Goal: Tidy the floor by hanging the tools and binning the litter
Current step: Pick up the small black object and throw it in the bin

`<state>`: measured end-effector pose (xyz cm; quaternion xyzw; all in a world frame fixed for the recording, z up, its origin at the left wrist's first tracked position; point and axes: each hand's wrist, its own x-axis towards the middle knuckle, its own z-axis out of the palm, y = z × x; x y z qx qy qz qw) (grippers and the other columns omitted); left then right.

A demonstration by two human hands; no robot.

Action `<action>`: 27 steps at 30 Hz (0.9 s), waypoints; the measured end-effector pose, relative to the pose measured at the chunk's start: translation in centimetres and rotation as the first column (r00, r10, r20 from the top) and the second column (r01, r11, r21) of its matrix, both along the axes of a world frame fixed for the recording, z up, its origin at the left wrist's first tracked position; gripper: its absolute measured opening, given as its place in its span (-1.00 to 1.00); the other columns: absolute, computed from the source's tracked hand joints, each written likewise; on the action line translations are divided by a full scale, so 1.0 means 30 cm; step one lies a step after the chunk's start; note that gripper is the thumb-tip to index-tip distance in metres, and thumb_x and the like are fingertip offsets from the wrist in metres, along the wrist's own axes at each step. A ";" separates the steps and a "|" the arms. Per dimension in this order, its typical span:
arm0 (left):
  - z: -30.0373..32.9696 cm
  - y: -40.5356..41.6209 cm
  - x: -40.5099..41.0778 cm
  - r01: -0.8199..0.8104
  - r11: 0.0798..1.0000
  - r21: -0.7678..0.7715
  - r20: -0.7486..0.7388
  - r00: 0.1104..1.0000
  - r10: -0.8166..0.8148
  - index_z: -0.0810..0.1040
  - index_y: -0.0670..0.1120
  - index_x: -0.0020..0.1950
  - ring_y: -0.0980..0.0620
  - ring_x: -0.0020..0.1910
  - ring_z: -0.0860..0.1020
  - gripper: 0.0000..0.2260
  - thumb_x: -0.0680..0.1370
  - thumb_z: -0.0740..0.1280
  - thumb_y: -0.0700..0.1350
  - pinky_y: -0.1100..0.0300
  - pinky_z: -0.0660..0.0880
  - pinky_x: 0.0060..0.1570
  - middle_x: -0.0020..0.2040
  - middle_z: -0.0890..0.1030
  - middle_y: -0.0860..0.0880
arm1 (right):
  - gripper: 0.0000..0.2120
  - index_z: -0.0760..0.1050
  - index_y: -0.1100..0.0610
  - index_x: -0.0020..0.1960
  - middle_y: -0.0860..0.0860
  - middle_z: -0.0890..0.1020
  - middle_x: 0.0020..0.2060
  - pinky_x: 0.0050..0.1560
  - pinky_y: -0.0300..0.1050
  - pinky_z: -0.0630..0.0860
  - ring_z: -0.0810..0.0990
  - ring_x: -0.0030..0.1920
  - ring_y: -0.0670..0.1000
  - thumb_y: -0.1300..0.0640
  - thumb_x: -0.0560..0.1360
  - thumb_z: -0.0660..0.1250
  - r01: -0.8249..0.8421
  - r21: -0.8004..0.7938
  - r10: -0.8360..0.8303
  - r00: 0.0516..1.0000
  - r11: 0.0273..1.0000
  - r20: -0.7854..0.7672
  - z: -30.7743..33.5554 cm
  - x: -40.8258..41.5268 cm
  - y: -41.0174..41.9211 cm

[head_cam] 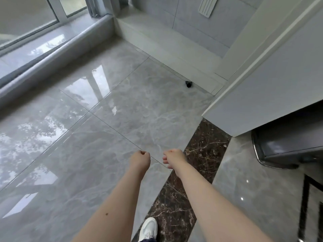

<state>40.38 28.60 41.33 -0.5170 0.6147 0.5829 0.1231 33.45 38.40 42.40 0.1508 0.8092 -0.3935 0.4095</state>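
Polished grey floor (104, 130) shows no litter or tools. Left hand (140, 158) hangs curled shut, holding nothing visible. Right hand (173, 158) hangs beside it, fingers (165, 158) loosely curled, empty. Small black object (188, 84) lies against the far step, likely the next pickup.

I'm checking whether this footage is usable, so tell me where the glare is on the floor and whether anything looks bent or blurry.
Head view: bright window reflections glare across the glossy grey floor tiles on the left; the wide-angle lens bows the white door edge and window sill; the left hand and right hand look slightly soft; the small black doorstop stays readable.
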 end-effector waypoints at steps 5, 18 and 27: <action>-0.007 -0.043 -0.244 0.034 0.999 -0.002 -0.039 0.999 -0.034 0.30 -0.10 -0.36 -0.02 -0.27 0.33 -0.76 0.51 0.12 -0.27 0.10 0.25 -0.24 -0.33 0.34 -0.09 | -0.82 0.42 0.14 -0.25 0.08 0.51 -0.32 -0.42 -0.23 0.28 0.46 -0.30 0.03 0.23 0.51 0.13 0.015 0.010 -0.015 1.000 1.000 -0.006 -0.027 -0.231 -0.004; -0.085 -0.261 -0.996 0.172 0.985 0.015 -0.030 0.985 -0.172 0.29 -0.11 -0.37 -0.07 -0.25 0.37 -0.75 0.51 0.11 -0.27 0.19 0.24 -0.34 -0.35 0.36 -0.07 | -0.72 0.41 0.08 -0.40 0.02 0.50 -0.44 -0.36 -0.17 0.34 0.50 -0.27 0.04 0.24 0.47 0.15 0.149 0.027 -0.147 0.988 0.989 -0.043 -0.061 -0.934 -0.219; -0.112 -0.309 -1.401 0.189 0.982 0.024 -0.005 0.982 -0.188 0.38 -0.18 -0.22 -0.09 -0.20 0.43 -0.86 0.53 0.12 -0.26 0.17 0.30 -0.31 -0.27 0.42 -0.10 | -0.75 0.47 0.15 -0.33 0.06 0.55 -0.35 -0.30 -0.15 0.40 0.52 -0.23 0.05 0.24 0.48 0.13 0.165 0.040 -0.164 0.986 0.986 -0.032 -0.099 -1.341 -0.229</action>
